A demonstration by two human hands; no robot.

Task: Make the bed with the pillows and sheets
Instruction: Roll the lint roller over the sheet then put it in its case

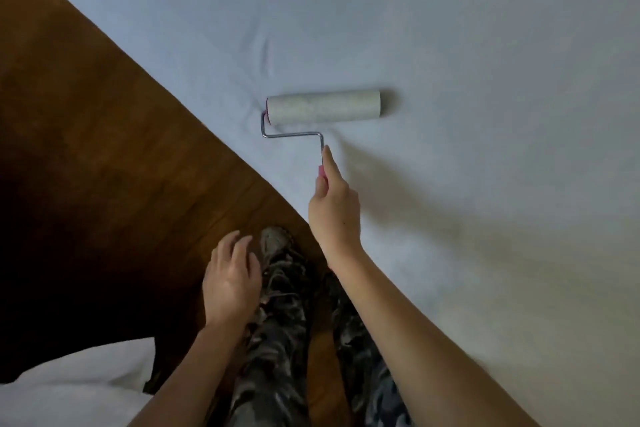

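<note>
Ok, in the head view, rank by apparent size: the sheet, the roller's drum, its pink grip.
1. White sheet, filling most of the frame.
2. Lint roller drum.
3. Pink grip, mostly hidden in the right hand, so its full size is unclear.

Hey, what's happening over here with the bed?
A person stands beside the bed and holds a lint roller by its pink handle in the right hand, index finger stretched along the metal stem. The roller's drum lies on the pale sheet, near the bed's edge, with a few small creases next to it. The left hand hangs free over the wooden floor, holding nothing. No pillows are in view.
</note>
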